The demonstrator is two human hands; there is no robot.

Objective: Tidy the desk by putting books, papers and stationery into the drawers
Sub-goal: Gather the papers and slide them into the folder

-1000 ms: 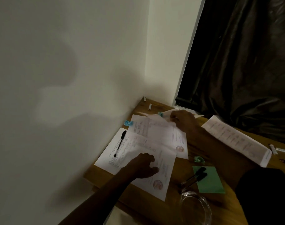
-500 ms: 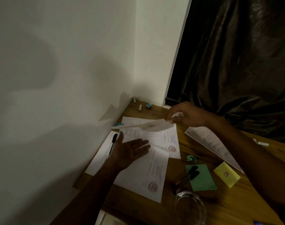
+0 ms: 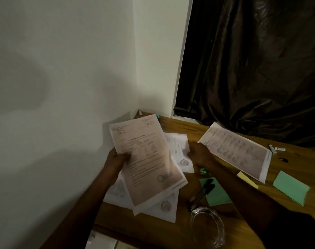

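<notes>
Papers (image 3: 146, 159), long axis pointing away toward the wall (image 3: 63, 87), gripped by left hand (image 3: 117, 159); right hand (image 3: 199, 155) blurred, grip unclear.

Head-worn, close above desk (image 3: 185, 126)

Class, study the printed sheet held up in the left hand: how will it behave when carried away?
The printed sheet is thin paper pinched at one edge by the left hand, so its free side will probably droop. It looks very light, so a quick swing may make it flap. A tight grip would likely crease it.
</notes>
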